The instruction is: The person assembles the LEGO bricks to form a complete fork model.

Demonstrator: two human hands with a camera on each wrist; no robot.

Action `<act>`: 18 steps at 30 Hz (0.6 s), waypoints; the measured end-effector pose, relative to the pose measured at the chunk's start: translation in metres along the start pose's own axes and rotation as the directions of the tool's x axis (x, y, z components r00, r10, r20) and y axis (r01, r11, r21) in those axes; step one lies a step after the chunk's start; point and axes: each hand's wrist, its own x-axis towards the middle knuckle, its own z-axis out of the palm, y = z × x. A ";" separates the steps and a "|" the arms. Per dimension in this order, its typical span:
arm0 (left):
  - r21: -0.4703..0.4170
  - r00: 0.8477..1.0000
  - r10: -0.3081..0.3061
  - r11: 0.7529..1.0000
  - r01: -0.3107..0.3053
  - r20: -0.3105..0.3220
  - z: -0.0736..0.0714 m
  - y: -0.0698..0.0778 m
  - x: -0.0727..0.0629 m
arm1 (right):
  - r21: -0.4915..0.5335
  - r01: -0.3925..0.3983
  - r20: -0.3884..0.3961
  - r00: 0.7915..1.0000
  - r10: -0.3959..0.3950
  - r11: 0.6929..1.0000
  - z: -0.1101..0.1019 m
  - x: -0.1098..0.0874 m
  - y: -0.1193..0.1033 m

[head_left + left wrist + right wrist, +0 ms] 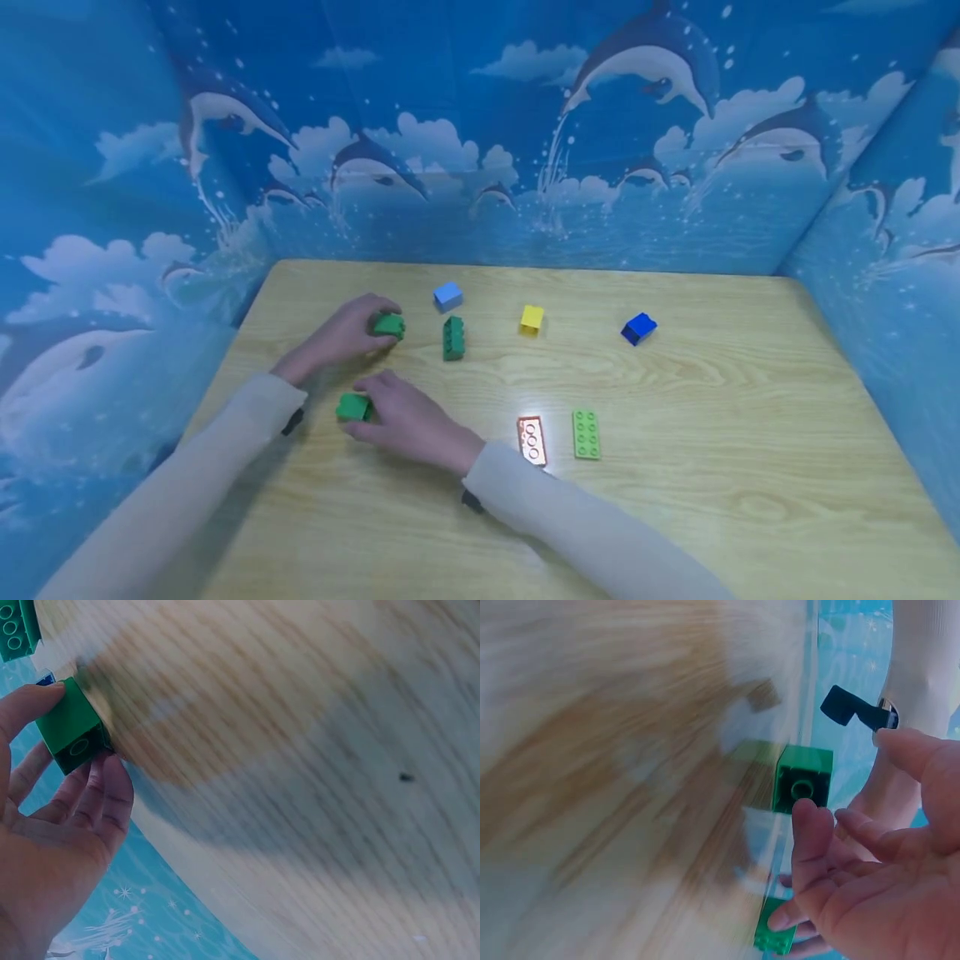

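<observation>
A green building block (388,326) is in my left hand (351,327), which pinches it close over the table's left side. In the left wrist view the thumb lies on that block (71,724) and the fingertips meet its lower end. My right hand (412,418) is nearer the front, at a second green block (352,407). The right wrist view shows that block (802,780) with its hollow end facing the hand, a fingertip right at its edge and the thumb spread apart from it. A darker green block (453,338) lies on its side right of my left hand.
On the wooden table (712,433) are a light blue block (448,297), a yellow block (532,320) and a dark blue block (639,328) towards the back. A glare-lit red-edged block (532,441) and a lime block (587,434) lie near the right forearm. Dolphin-print walls enclose the table.
</observation>
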 end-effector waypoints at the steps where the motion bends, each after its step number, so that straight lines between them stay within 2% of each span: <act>1: 0.003 1.000 -0.005 1.000 0.005 0.002 0.000 0.000 0.000 | -0.002 -0.011 0.010 1.000 0.011 1.000 0.002 0.003 -0.002; 8: 0.010 0.999 -0.037 0.999 0.037 0.020 -0.004 0.002 -0.001 | -0.097 -0.058 0.024 0.998 0.061 0.994 0.015 0.015 -0.014; 14: -0.006 0.998 -0.057 0.998 0.057 0.029 -0.006 0.003 -0.003 | -0.249 -0.042 0.016 0.999 0.048 0.968 0.019 0.019 -0.017; 18: -0.015 0.998 -0.050 0.999 0.050 0.031 -0.007 0.002 -0.003 | -0.292 -0.023 0.003 1.000 0.025 0.956 0.019 0.022 -0.015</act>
